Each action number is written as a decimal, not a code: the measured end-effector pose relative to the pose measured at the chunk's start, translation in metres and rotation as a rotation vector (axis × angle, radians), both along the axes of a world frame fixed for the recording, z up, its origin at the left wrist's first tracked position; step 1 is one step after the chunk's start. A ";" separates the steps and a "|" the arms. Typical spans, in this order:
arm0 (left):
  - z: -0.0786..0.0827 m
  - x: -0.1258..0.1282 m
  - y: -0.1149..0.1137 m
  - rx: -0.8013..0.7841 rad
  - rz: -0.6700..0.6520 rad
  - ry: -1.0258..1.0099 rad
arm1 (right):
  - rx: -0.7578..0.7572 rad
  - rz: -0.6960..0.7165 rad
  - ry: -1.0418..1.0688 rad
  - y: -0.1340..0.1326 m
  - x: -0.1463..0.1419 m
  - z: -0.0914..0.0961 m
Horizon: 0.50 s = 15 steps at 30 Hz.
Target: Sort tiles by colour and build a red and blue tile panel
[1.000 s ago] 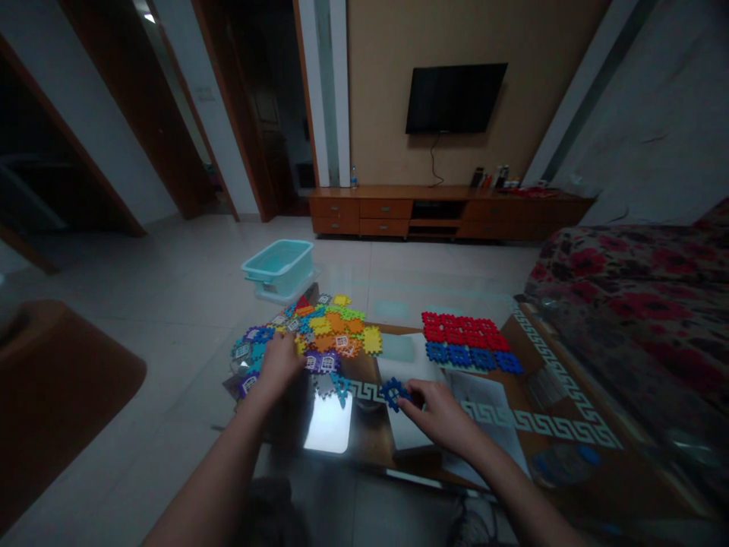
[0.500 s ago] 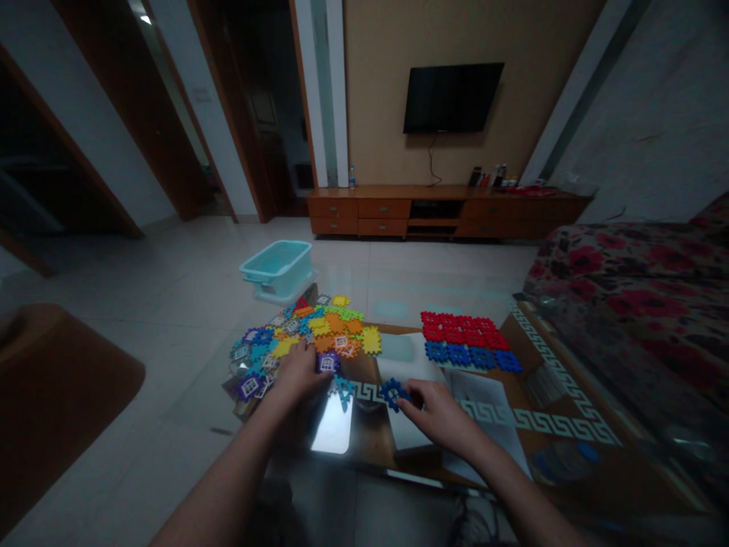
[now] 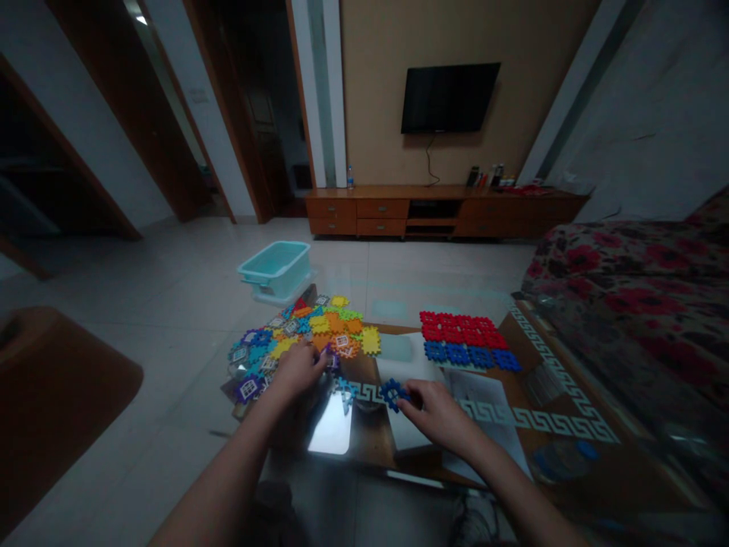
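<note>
My right hand (image 3: 438, 408) pinches a dark blue notched building tile (image 3: 392, 394) between thumb and fingers, over the near part of the glass table. At the edge of the heap of mixed tiles (image 3: 319, 325), my left hand (image 3: 301, 366) is closed on a purple tile (image 3: 330, 358), which is tilted up and partly hidden by the fingers. A light blue tile (image 3: 345, 389) lies just right of that hand. On the right, red tiles (image 3: 459, 328) lie joined in rows, with a row of blue tiles (image 3: 468, 355) along their near side.
A turquoise plastic tub (image 3: 279, 266) stands behind the heap. Papers (image 3: 484, 410) and a bottle with a blue cap (image 3: 566, 461) show at the table's right half. A flowered sofa (image 3: 626, 281) is at the right, and a brown seat (image 3: 68, 410) at the left.
The purple tile lay flat beside my left hand; now the hand has taken hold of it and it is tipped up. My right hand with the blue tile has barely moved.
</note>
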<state>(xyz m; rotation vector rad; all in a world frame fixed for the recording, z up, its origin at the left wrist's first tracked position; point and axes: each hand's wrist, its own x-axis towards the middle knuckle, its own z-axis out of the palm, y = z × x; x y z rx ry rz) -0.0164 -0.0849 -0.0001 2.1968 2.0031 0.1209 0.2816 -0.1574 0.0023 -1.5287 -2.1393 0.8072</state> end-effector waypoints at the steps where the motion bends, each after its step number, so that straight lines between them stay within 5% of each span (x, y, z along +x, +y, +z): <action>1: 0.001 0.000 0.000 -0.003 0.013 -0.014 | 0.002 0.002 -0.002 0.000 0.000 0.000; 15: 0.010 -0.020 0.012 0.117 0.352 -0.134 | -0.013 -0.003 -0.007 0.001 -0.001 -0.002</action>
